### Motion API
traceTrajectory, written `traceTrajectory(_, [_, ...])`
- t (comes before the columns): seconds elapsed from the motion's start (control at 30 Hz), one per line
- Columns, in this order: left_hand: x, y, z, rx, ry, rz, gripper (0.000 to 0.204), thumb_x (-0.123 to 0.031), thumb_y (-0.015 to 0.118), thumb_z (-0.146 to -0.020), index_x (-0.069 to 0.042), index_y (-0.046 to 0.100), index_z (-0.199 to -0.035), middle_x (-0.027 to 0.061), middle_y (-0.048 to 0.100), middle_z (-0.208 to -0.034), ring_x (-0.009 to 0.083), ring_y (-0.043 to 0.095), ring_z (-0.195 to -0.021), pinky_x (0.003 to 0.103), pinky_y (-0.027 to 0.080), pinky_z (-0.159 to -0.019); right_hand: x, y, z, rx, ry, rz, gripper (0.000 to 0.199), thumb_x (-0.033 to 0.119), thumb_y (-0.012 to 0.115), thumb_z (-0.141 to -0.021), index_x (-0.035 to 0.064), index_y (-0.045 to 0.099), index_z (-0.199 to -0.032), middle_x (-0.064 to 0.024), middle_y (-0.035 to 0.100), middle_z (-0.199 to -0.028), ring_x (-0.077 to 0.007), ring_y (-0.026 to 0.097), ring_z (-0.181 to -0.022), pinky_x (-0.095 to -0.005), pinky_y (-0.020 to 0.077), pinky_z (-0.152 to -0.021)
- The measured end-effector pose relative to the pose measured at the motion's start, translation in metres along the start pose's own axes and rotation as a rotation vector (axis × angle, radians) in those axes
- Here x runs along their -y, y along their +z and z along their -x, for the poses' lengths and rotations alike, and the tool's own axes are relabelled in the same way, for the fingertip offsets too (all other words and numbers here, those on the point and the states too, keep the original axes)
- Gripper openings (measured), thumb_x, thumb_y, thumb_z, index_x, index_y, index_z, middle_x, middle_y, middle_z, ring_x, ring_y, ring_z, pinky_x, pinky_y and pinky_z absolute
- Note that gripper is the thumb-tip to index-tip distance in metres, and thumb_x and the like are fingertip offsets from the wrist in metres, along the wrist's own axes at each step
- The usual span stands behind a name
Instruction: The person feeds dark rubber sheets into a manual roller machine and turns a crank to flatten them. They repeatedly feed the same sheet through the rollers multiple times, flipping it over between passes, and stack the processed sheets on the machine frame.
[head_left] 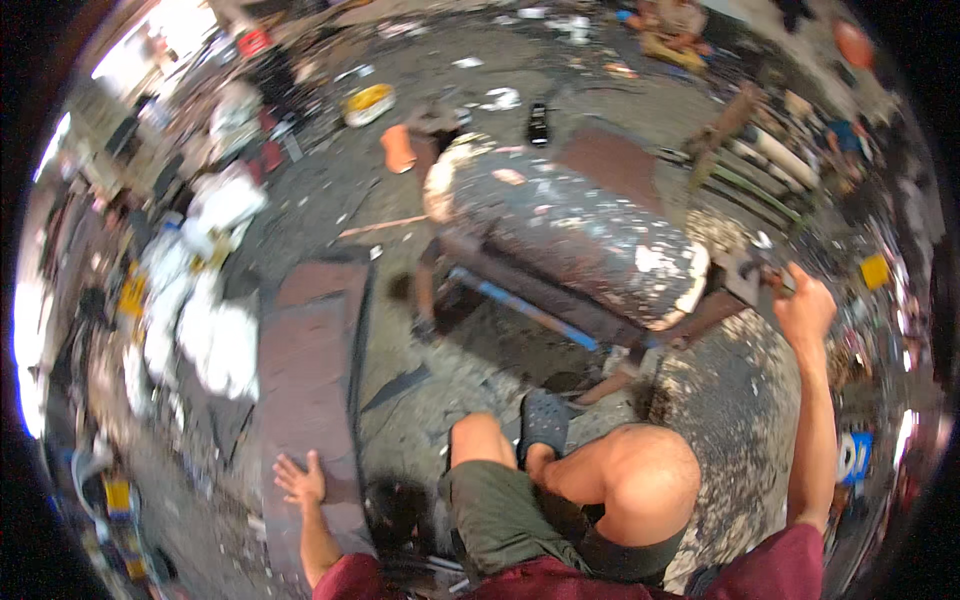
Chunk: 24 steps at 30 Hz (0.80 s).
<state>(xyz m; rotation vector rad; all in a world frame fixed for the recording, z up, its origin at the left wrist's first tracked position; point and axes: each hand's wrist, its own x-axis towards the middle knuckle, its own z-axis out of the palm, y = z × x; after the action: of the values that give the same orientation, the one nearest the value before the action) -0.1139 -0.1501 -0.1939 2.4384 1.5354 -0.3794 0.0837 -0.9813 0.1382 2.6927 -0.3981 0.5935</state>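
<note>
We rest our left hand (301,482), palm down and fingers spread wide, on a long run of layered dark brown sheets (312,400) that stretches ahead of it along the workshop floor. Our right hand (806,308), its arm outstretched, bends its fingers beside a metal bracket (738,277); blur means we cannot tell whether it grips anything. Just left of that hand, a dark cylinder (570,230) mottled with pale patches lies on its side over a low metal frame (424,290) with a blue bar (525,311). To the right hand's right is a yellow block (875,271). White bags (220,340) lie ahead and left of the left hand; well ahead of it stand an orange piece (397,148) and a yellow-and-white container (369,104)
</note>
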Motion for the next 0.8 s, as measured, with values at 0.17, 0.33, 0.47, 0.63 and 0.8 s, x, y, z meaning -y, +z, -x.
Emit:
traceTrajectory(0.17, [0.058, 0.011, 0.101, 0.088, -0.099, -0.075, 0.11, -0.078, 0.063, -0.076, -0.026, 0.015, -0.16, 0.0104, 0.006, -0.167, 0.0362, 0.008, -0.152, 0.071, 0.013, -0.113, 0.008, 0.011, -0.005, 0.016, 0.045, 0.02, 0.052, 0.015, 0.071, -0.069, 0.0196, 0.068, -0.121, -0.0173, 0.071, -0.09, -0.0366, 0.069, -0.084, -0.0474, 0.0549, -0.074])
traceTrajectory(0.33, [0.066, -0.027, 0.049, -0.127, -0.059, 0.079, 0.101, -0.076, 0.072, -0.069, -0.013, 0.047, -0.144, 0.0251, 0.044, -0.145, 0.0394, 0.043, -0.135, 0.059, 0.037, -0.106, 0.01, 0.001, -0.004, 0.069, 0.1, 0.022, 0.052, 0.017, 0.069, -0.071, 0.0207, 0.068, -0.123, -0.018, 0.071, -0.094, -0.0367, 0.07, -0.087, -0.0474, 0.0554, -0.075])
traceTrajectory(0.47, [0.055, -0.033, 0.073, -0.249, 0.051, 0.054, 0.086, -0.075, 0.072, -0.071, -0.005, 0.064, -0.12, 0.0283, 0.067, -0.112, 0.0452, 0.062, -0.11, 0.053, 0.049, -0.094, 0.015, -0.007, 0.001, 0.024, 0.094, -0.001, 0.051, 0.016, 0.067, -0.071, 0.0212, 0.068, -0.122, -0.0164, 0.072, -0.097, -0.0354, 0.07, -0.091, -0.0465, 0.0562, -0.078])
traceTrajectory(0.63, [0.019, -0.092, 0.144, -0.575, 0.391, 0.347, 0.057, -0.045, 0.078, -0.084, 0.003, 0.052, -0.064, 0.0037, 0.042, -0.055, 0.0179, 0.039, -0.054, 0.037, 0.038, -0.056, 0.026, -0.014, -0.001, 0.051, 0.134, 0.022, 0.051, 0.016, 0.066, -0.072, 0.0224, 0.069, -0.122, -0.0153, 0.073, -0.1, -0.034, 0.071, -0.092, -0.0455, 0.0571, -0.079])
traceTrajectory(0.8, [-0.048, -0.138, 0.173, -0.221, 0.653, 0.695, 0.047, -0.023, 0.081, -0.085, -0.002, 0.047, -0.06, -0.0062, 0.037, -0.059, 0.0075, 0.032, -0.061, 0.031, 0.026, -0.053, 0.03, -0.02, 0.003, 0.081, 0.163, 0.033, 0.051, 0.018, 0.068, -0.074, 0.0234, 0.068, -0.125, -0.0145, 0.073, -0.1, -0.0325, 0.072, -0.091, -0.0448, 0.0578, -0.079])
